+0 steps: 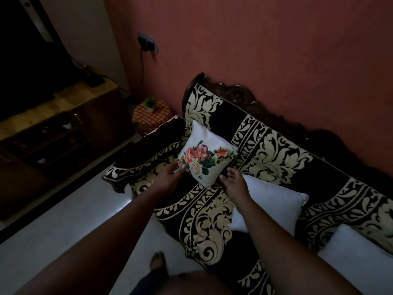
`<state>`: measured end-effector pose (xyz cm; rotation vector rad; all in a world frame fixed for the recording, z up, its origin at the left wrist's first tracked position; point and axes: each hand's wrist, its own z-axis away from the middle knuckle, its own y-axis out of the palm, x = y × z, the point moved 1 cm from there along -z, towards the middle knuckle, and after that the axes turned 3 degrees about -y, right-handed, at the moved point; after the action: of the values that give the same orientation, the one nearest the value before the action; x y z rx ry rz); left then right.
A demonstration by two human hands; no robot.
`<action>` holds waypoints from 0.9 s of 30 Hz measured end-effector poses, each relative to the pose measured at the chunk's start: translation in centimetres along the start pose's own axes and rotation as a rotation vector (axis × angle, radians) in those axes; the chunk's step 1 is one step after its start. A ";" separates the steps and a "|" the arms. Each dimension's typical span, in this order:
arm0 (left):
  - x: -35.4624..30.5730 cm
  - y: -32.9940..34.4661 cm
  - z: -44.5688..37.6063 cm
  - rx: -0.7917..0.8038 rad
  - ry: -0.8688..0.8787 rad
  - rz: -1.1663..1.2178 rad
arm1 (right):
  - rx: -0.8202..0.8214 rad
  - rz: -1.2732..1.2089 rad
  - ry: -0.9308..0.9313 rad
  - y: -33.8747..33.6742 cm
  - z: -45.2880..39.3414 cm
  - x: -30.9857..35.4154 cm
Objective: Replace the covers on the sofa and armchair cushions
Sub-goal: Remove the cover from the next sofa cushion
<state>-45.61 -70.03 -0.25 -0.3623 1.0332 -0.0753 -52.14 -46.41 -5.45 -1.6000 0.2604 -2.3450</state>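
Floral cushion [207, 153] propped in sofa [274, 150] corner, 11 o'clock; left hand [170, 177] fingers touch its lower-left edge, right hand [234, 182] loosely open just beside its lower-right edge, gripping nothing.

Room is dim; I can't resolve much detail. My left hand [170, 177] reaches the floral cushion [207, 158] at its lower left corner, fingertips partly hidden against the fabric, so I can't tell grip from touch. My right hand [232, 183] sits at the cushion's lower right edge; contact unclear. Right of the floral cushion, my forearm covers part of a plain white cushion [274, 201]. Farther right, a second white cushion [357, 243] is cut off by the frame edge. Shelf contents in the cabinet [63, 133], left of the cushion, are too dark to identify.
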 end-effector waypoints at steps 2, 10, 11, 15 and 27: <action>-0.4 -1.3 -2.5 0.054 -0.020 0.036 | -0.016 0.016 0.018 1.1 -0.9 1.1; -1.1 -4.7 -11.2 0.136 -0.038 -0.128 | -0.045 0.046 0.090 3.5 -5.9 2.2; -1.6 -4.8 -11.7 0.145 -0.031 -0.152 | -0.054 0.047 0.098 3.6 -6.9 2.0; -1.8 -4.4 -15.9 0.180 -0.036 -0.217 | -0.056 0.097 0.120 3.8 -11.8 0.8; -1.3 -0.3 -27.6 0.207 -0.171 -0.428 | -0.070 0.625 0.021 3.4 -27.7 -3.8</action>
<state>-69.70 -77.12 -11.74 -0.3881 0.7575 -0.5234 -76.11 -48.68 -20.00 -1.2767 0.7350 -1.8802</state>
